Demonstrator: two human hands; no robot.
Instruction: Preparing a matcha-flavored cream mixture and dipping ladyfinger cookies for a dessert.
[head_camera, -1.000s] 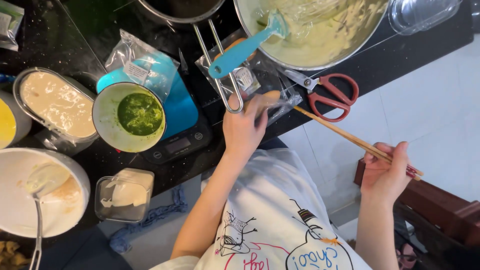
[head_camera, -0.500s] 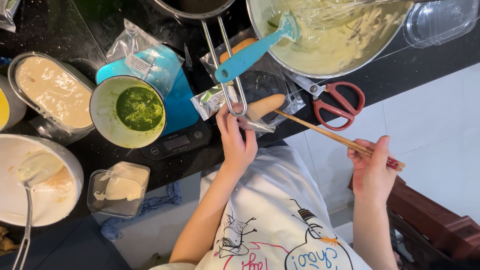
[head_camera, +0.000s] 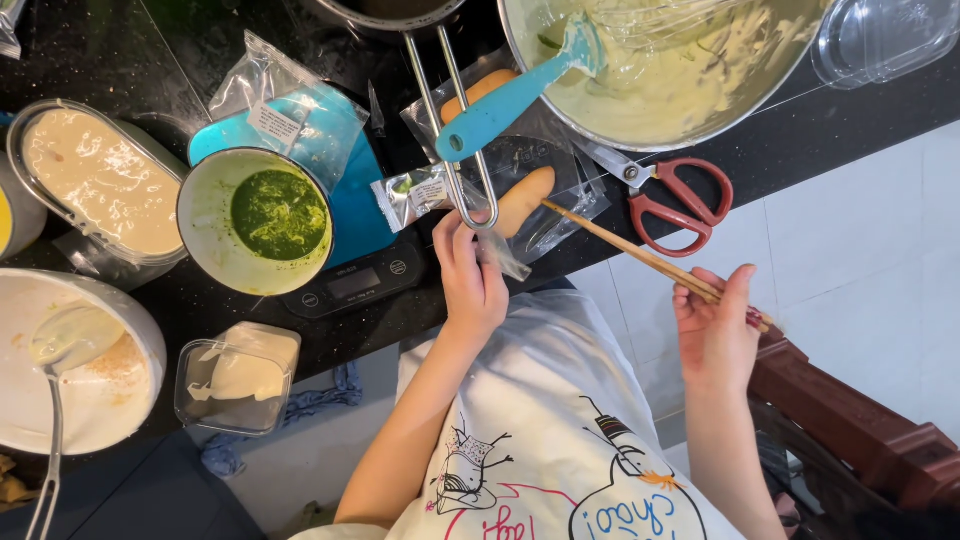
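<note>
My left hand (head_camera: 470, 285) pinches the edge of a clear plastic bag (head_camera: 560, 190) on the black counter, just below the wire handle of a strainer (head_camera: 455, 110). A tan finger-shaped biscuit (head_camera: 522, 200) lies in that bag, and a second one (head_camera: 480, 92) lies farther back. My right hand (head_camera: 715, 335) holds a pair of wooden chopsticks (head_camera: 630, 250) off the counter's edge. Their tips touch the near biscuit.
A big metal bowl (head_camera: 690, 125) of pale green batter holds a teal spatula (head_camera: 510, 100) and a whisk. Red scissors (head_camera: 680, 205) lie beside it. A bowl of green paste (head_camera: 255, 220) stands on a scale (head_camera: 350, 285). Left: oval batter tin (head_camera: 95, 180), white bowl (head_camera: 90, 390), plastic tub (head_camera: 235, 375).
The chopstick tips have come in to the left and now rest against the near biscuit. My left hand has slid slightly toward me along the bag's edge.
</note>
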